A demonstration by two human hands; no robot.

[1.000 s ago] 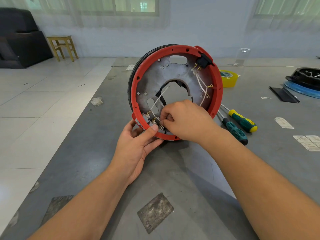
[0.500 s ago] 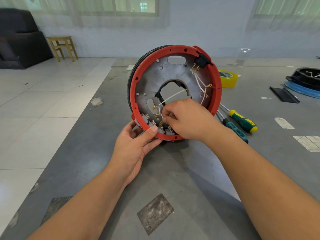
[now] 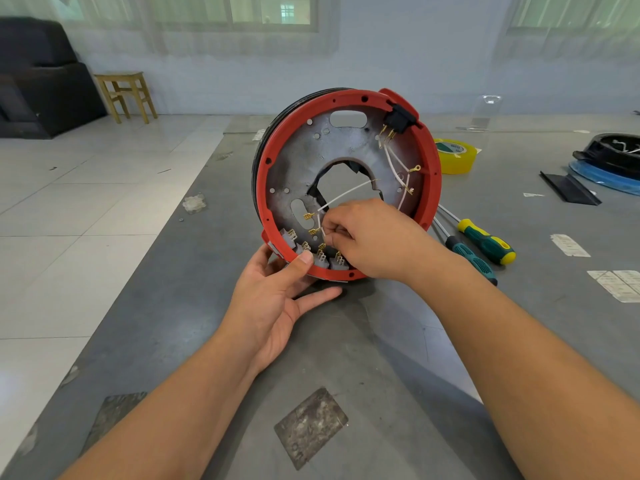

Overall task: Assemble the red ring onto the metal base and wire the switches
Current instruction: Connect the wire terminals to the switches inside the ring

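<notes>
The round grey metal base (image 3: 332,150), already seated inside the red plastic ring (image 3: 434,174), is stood on edge on the grey floor (image 3: 346,358). Its lower rim is gripped by the left hand (image 3: 277,292), thumb pressed on the ring. Just above that grip, thin white wires (image 3: 346,195) with brass terminals are pinched by the right hand (image 3: 374,237), beside the small grey switches (image 3: 322,261). A terminal could probably be bent or pushed onto the wrong tab if forced at an angle, and the base could roll if the left grip slackens.
</notes>
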